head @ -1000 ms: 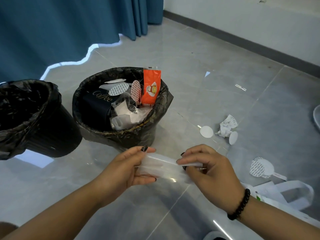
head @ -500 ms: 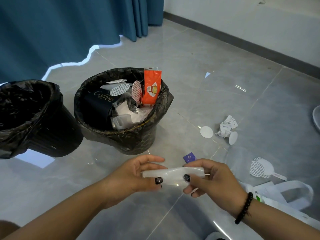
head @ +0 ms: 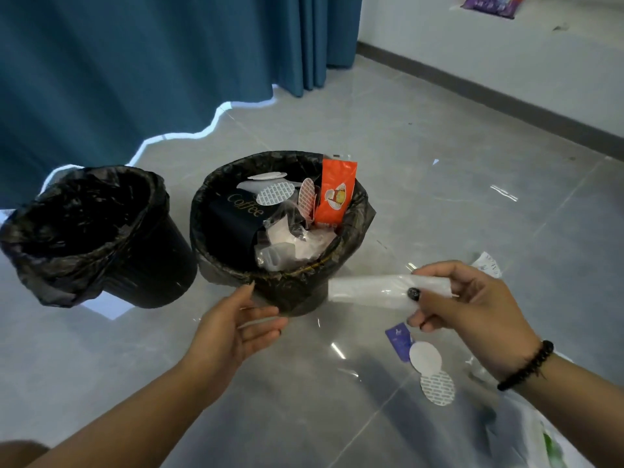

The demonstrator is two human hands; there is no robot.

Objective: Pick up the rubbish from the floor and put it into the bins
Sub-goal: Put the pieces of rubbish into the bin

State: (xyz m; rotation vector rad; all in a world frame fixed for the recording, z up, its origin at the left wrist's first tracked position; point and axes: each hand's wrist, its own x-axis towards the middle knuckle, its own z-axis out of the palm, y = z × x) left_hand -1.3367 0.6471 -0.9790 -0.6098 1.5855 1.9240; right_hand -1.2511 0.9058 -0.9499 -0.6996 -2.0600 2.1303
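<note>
We look from a single head-worn camera, forward and steeply down, close over both forearms, onto the floor (head: 439, 136) and two bins (head: 283, 292) near us.

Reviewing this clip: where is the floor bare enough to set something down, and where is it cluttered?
Bare tile lies beyond the full bin toward the wall skirting, and in the near-left corner below the empty bin and left hand. It is crowded under the right hand with its rolled plastic: purple sachet, white discs, carrier bag.
</note>
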